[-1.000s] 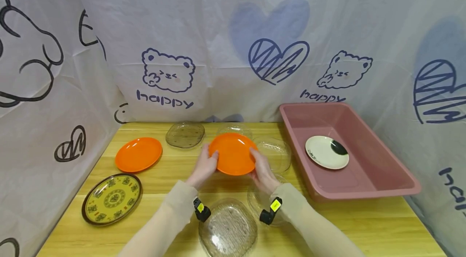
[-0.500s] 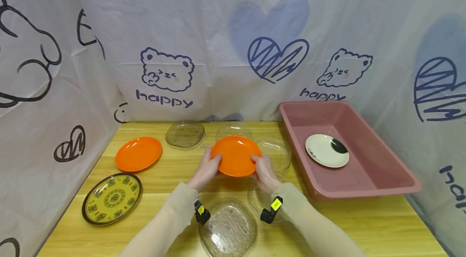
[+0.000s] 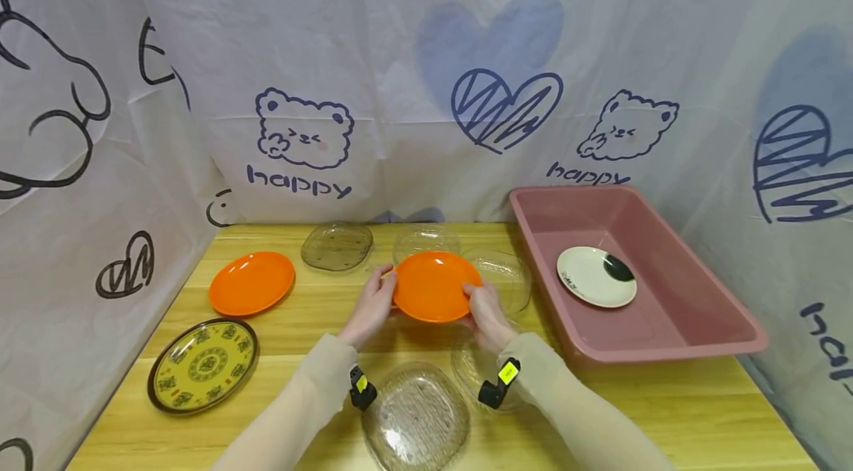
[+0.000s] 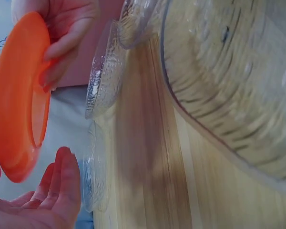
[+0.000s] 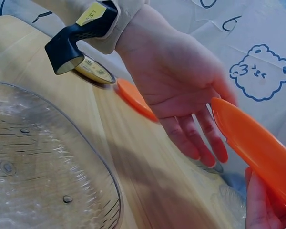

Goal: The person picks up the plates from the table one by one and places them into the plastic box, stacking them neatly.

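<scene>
My right hand (image 3: 489, 310) pinches the right edge of a round orange plate (image 3: 436, 287), thumb on top, holding it above the table. My left hand (image 3: 371, 306) is beside the plate's left edge; in the left wrist view its fingers (image 4: 66, 186) are extended and apart from the plate. The right wrist view also has this left hand (image 5: 176, 81) with loose, straight fingers. A second orange plate (image 3: 252, 284) lies at left, with a yellow patterned plate (image 3: 203, 366) in front of it.
On the right stands a pink basin (image 3: 680, 286) with a white plate (image 3: 596, 277) inside. Clear plates (image 3: 500, 278) lie behind and right of the hands. A ribbed clear plate (image 3: 416, 419) is near the front, and a smoky one (image 3: 337, 246) lies at the back.
The left hand has released the orange plate and drawn slightly left. The right hand still holds the plate, which has shifted a little right.
</scene>
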A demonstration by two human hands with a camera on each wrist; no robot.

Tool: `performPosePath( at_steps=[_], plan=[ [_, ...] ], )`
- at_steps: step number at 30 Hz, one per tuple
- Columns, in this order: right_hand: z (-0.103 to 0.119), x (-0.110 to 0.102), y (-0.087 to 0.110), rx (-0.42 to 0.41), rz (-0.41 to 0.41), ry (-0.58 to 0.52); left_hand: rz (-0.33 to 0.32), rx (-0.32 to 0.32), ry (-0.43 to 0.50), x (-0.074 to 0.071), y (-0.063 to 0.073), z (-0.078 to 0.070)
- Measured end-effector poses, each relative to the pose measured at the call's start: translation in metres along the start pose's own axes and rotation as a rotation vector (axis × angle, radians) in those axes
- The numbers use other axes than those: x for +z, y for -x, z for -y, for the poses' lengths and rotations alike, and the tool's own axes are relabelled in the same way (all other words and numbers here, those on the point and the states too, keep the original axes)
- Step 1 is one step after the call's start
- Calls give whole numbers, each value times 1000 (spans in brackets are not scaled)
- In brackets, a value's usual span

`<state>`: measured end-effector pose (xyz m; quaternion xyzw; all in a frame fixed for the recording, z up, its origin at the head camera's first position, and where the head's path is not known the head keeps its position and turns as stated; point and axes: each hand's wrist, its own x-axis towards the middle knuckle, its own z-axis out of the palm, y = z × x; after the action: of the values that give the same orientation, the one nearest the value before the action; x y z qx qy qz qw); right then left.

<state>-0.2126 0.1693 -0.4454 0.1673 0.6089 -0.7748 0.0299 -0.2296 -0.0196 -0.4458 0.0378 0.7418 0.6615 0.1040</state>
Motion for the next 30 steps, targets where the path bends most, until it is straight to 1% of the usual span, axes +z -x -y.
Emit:
performPosePath(
  at_steps=[4,10,14,18,22,25,28,30],
  plan=[
    [5,-2,2,2,-1,1,-16,15,-45,-2,-1,0],
    [13,-5,3,-7,8,-2,-60,39,-110,-6,-6,0],
    [20,-7,5,-7,0,20,-78,59,-136,-6,-7,0],
    [31,-9,5,-5,-2,47,-99,77,-176,-5,-7,-3],
    [44,-12,4,-5,11,63,-132,111,-231,-2,-8,-8],
    [55,-15,4,-16,2,57,-133,142,-262,1,-9,-10],
    [65,-19,4,-37,-2,41,-119,164,-285,6,-9,-13],
    [73,-22,3,-53,-7,28,-113,191,-298,10,-8,-16]
  ],
)
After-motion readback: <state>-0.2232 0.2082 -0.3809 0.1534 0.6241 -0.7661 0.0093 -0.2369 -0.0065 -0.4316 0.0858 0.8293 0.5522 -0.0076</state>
